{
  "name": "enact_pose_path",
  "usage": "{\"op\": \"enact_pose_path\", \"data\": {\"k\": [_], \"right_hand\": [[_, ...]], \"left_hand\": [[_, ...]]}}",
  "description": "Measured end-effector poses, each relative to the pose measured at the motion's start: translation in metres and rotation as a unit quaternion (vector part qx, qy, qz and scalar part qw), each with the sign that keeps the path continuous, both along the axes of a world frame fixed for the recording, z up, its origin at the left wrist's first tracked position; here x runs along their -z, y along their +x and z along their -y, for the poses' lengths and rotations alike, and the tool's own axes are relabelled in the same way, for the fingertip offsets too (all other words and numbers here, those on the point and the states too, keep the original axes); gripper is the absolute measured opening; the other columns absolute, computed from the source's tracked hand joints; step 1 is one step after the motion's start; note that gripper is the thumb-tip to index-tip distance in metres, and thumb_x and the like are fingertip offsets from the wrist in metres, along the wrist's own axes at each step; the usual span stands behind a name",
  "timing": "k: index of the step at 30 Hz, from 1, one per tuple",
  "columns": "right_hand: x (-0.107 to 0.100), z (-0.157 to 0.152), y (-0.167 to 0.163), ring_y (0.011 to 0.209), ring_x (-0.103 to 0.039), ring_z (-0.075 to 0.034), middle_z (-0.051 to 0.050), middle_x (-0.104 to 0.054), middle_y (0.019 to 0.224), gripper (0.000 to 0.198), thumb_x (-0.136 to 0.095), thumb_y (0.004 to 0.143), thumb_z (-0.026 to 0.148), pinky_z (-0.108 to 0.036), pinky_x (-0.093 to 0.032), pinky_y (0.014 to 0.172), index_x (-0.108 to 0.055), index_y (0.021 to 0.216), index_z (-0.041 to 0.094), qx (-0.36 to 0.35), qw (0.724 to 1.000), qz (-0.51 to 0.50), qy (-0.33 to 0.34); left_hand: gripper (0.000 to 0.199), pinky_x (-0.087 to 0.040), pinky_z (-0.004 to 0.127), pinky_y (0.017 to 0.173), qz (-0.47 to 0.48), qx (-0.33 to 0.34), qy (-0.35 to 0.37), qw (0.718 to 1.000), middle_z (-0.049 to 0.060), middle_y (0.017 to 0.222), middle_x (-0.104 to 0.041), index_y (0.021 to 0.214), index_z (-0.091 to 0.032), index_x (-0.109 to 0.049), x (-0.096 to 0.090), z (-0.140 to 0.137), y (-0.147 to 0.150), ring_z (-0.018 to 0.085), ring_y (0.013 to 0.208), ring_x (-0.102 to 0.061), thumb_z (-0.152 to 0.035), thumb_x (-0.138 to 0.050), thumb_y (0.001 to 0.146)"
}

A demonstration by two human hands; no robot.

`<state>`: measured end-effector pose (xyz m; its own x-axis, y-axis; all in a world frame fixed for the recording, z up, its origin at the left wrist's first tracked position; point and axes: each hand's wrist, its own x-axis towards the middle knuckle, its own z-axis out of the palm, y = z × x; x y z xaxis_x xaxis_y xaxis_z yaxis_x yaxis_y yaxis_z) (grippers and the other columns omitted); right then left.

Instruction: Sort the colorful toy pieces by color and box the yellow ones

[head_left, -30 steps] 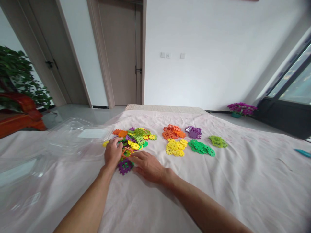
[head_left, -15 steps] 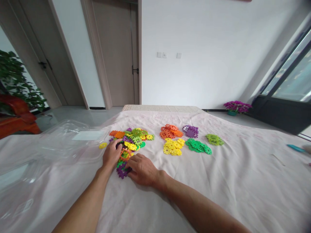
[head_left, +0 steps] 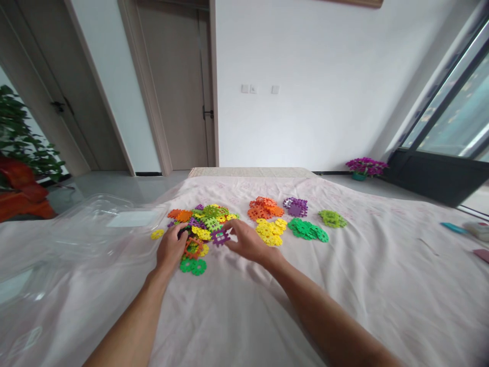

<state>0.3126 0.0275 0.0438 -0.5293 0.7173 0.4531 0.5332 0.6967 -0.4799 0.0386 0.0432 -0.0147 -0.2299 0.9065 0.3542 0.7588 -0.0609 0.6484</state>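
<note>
Lattice piece in purple (head_left: pixel 219 236): held tilted at the right side of the mixed heap; whether it touches the heap cannot be told.
Right hand (head_left: pixel 246 240): thumb and forefinger pinch the right side of that purple piece, with the palm turned down.
Left hand (head_left: pixel 170 248): curled at the left side of the heap, thumb apart from the forefinger, something dark between them; whether it grips a piece cannot be told.
Mixed heap (head_left: pixel 212 223): orange, purple, yellow, lime and green pieces, lying left of the surface's middle.
Heap's near end: an orange lattice piece (head_left: pixel 187 253) by the left thumb, then two green discs (head_left: pixel 187 265) toward the near edge.
Lone yellow disc (head_left: pixel 157 234): left of the heap, just beside a clear tray.
Sorted piles: orange pile (head_left: pixel 265 209) and purple pile (head_left: pixel 298 209) toward the far edge; yellow pile (head_left: pixel 269 232) just beyond the right hand, green pile (head_left: pixel 307 229) right of it, lime pile (head_left: pixel 332 219) farthest right.
Clear trays (head_left: pixel 91 237): along the left edge, one nearer the person.
Surface: a pale, wrinkled cloth (head_left: pixel 267 316).
Right edge: a blue object (head_left: pixel 454 228).
Beyond the far edge: a white wall (head_left: pixel 305 76) and a closed door (head_left: pixel 175 86).
</note>
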Motion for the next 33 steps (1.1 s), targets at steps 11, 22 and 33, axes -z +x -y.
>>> {"op": "enact_pose_path", "data": {"k": [11, 22, 33], "right_hand": [[0.003, -0.086, 0.151, 0.089, -0.062, -0.017, -0.016, -0.065, 0.113, 0.043, -0.06, 0.081, 0.025, -0.027, -0.044, 0.078, -0.053, 0.121, 0.01, 0.4, 0.912, -0.09, 0.011], [0.013, -0.113, 0.229, 0.094, -0.063, -0.027, -0.017, -0.068, 0.109, 0.041, -0.066, 0.076, 0.031, -0.038, -0.046, 0.083, -0.06, 0.113, 0.013, 0.53, 0.84, -0.12, -0.013], [0.021, -0.02, 0.055, 0.082, -0.064, -0.018, -0.005, -0.071, 0.095, 0.024, -0.053, 0.079, 0.017, -0.034, -0.052, 0.078, -0.065, 0.1, 0.019, 0.18, 0.964, -0.196, -0.019]], "left_hand": [[0.036, -0.045, 0.034, 0.103, -0.009, -0.001, 0.013, 1.0, 0.007, 0.12, -0.068, 0.115, -0.022, -0.066, 0.002, -0.002, -0.001, 0.022, 0.114, -0.061, -0.032, -0.046, 0.087], [0.033, -0.044, 0.036, 0.105, 0.004, 0.007, 0.034, 0.999, 0.006, 0.119, -0.068, 0.111, -0.022, -0.067, 0.008, -0.005, -0.002, 0.022, 0.114, -0.061, -0.03, -0.047, 0.086], [0.04, -0.035, 0.042, 0.111, -0.084, -0.154, 0.098, 0.98, 0.013, 0.131, -0.063, 0.123, -0.019, -0.064, -0.015, 0.015, 0.006, 0.027, 0.124, -0.055, -0.025, -0.045, 0.088]]}}
